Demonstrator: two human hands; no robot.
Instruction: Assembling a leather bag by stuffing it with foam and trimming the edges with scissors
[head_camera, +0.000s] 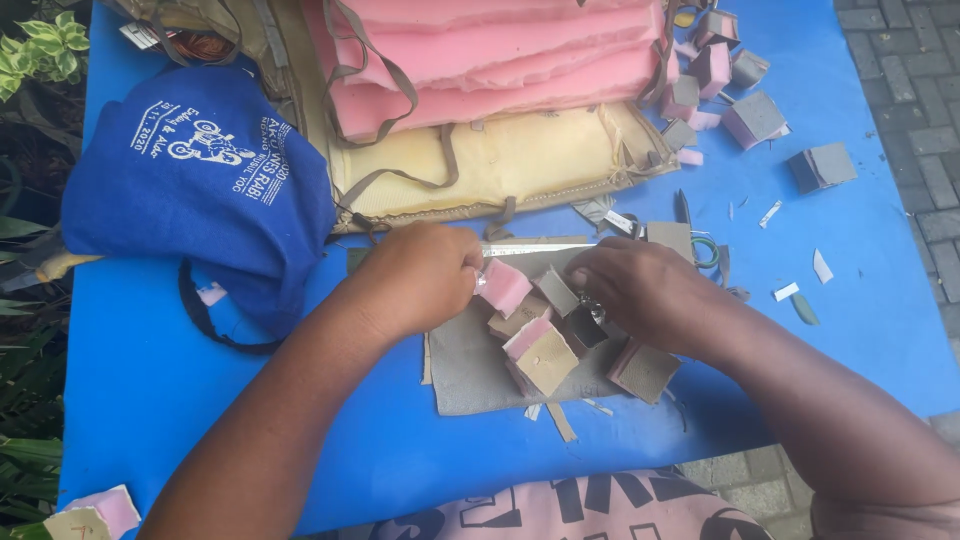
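Two hands are kept busy over a grey mat (470, 370) on the blue surface (860, 260): a pink foam block (503, 287) is pinched by the left hand (420, 275), while the right hand (640, 290) is closed over a small metal piece (596, 313), hard to identify. The step in hand appears to be assembling foam-and-card cubes (540, 355). A steady, aligned grip on the block is judged necessary for the next move.

A single head-worn camera looks steeply down from close above the person's forearms onto a blue desk (860, 300). It faces forward across the desk toward its far edge, with paving at right and plants at left.
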